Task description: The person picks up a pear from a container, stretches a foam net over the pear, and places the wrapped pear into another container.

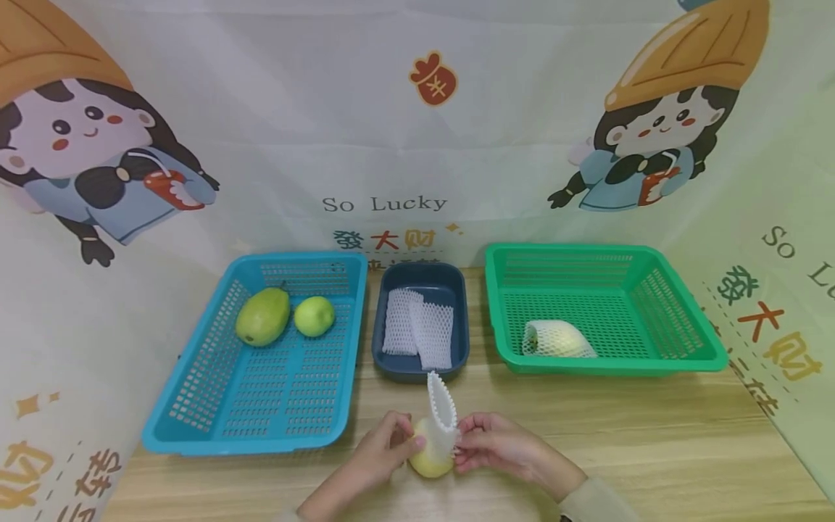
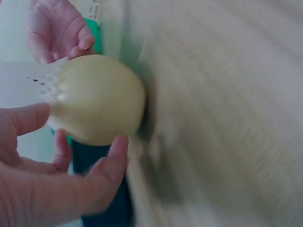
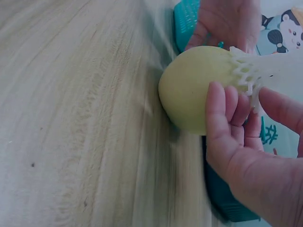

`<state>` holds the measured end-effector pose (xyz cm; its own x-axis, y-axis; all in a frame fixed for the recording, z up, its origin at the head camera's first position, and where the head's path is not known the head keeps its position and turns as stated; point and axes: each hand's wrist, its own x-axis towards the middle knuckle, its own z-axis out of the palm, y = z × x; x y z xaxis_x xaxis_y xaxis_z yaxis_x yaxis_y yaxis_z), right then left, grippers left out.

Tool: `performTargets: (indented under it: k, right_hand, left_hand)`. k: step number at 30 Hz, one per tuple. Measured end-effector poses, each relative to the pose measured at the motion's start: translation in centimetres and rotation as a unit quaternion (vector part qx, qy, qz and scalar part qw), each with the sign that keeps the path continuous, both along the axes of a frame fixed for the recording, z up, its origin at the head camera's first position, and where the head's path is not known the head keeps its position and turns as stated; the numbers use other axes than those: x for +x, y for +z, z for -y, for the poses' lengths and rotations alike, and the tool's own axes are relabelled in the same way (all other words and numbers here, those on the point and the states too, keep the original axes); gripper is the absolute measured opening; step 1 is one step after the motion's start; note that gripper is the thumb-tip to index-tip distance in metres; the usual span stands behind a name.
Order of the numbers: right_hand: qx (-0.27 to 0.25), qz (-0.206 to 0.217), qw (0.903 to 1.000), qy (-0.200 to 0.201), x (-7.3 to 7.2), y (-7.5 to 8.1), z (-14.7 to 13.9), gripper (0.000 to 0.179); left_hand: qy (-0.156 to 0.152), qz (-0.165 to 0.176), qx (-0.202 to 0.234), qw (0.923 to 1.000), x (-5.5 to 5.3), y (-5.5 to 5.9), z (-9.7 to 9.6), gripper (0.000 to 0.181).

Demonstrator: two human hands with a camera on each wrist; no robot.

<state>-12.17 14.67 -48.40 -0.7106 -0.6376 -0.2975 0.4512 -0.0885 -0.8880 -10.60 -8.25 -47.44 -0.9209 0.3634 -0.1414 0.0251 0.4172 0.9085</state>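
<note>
Low in the middle of the head view, both hands hold a smooth yellow round fruit (image 1: 430, 464). A white foam net sleeve (image 1: 442, 406) covers its upper part and stands up past it, flattened at the top; the fruit's lower part is bare. The left hand (image 1: 385, 449) grips the fruit from the left, thumb by the net's edge. From the right, the right hand (image 1: 492, 446) pinches the sleeve's lower edge, and its fingers (image 3: 217, 104) lie along the fruit in the right wrist view. Whether the fruit touches the table cannot be told.
A blue basket (image 1: 248, 446) at left holds a large green oval fruit (image 1: 263, 317) and a green apple (image 1: 314, 316). Behind the hands, a dark blue tray (image 1: 420, 375) contains white net sleeves (image 1: 433, 335). At right, a green basket (image 1: 613, 365) holds a net-wrapped pale fruit (image 1: 561, 339).
</note>
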Motion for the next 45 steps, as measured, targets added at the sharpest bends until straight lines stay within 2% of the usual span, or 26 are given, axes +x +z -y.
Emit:
performTargets:
  k: [3,8,17,22,28,33,36,40,42,45]
  right_hand:
    - [0.046,-0.009,0.9989,-0.007,0.1,0.4,0.5,0.007]
    - [0.095,-0.026,0.9949,-0.022,0.2,0.8,1.0,0.012]
    - [0.055,-0.040,0.9975,-0.016,0.3,0.1,0.5,0.008]
    - [0.093,-0.057,0.9936,-0.029,0.4,-0.3,0.6,0.016]
    - [0.181,-0.081,0.9793,-0.041,0.2,-0.1,1.1,0.015]
    - [0.221,-0.088,0.9709,-0.031,-0.1,0.1,1.3,0.011]
    - [0.224,-0.093,0.9695,-0.033,-0.2,0.0,1.3,0.011]
    - [0.197,-0.100,0.9739,-0.051,-0.1,-0.5,1.1,0.007]
    - [0.183,-0.097,0.9764,-0.061,0.0,-0.7,1.2,0.009]
    - [0.171,-0.092,0.9781,-0.075,0.0,-0.7,1.4,0.014]
  left_hand:
    - [0.018,-0.003,-0.032,0.9993,-0.4,0.8,0.1,0.022]
    - [-0.008,0.037,-0.037,0.9986,-0.9,1.5,0.3,0.023]
    - [0.014,0.085,-0.005,0.9962,-0.9,1.5,-0.1,0.011]
    - [0.020,0.071,-0.008,0.9972,-0.7,1.2,0.1,0.008]
    - [0.006,0.050,-0.035,0.9981,-0.8,0.4,0.7,0.009]
    - [-0.002,0.042,-0.054,0.9977,-0.8,0.2,0.8,0.010]
    - [0.000,0.046,-0.049,0.9977,-0.7,0.2,0.8,0.009]
    - [0.029,0.065,0.011,0.9974,-0.4,-0.4,0.6,0.009]
    - [0.047,0.047,0.033,0.9972,-0.3,-0.7,0.4,0.017]
    - [0.058,-0.010,0.032,0.9978,-0.3,-0.9,0.3,0.021]
